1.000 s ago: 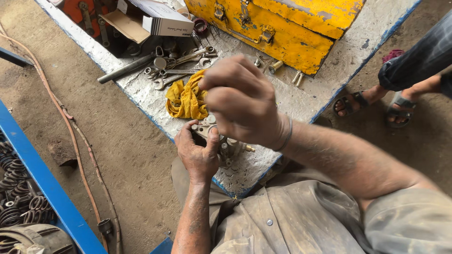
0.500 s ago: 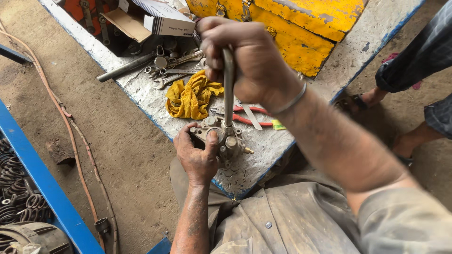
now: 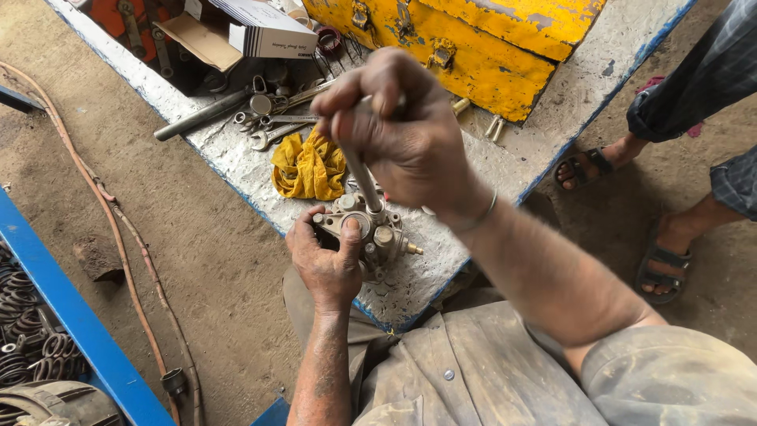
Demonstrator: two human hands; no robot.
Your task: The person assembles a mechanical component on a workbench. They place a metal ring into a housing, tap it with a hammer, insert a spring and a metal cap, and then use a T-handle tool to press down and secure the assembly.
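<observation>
your right hand (image 3: 402,134) has its fingers curled tight round the top of a metal rod tool (image 3: 361,177), which stands nearly upright with its lower end on the grey metal pump body (image 3: 371,237). your left hand (image 3: 325,260) clamps that body from the side, thumb on top, at the near edge of the white slab (image 3: 236,170). a yellow rag (image 3: 307,167) lies just behind, spanners (image 3: 272,122) and a yellow toolbox (image 3: 473,47) beyond.

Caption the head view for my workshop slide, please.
Left hand steadies a metal part while the right hand grips a tool upright.
</observation>
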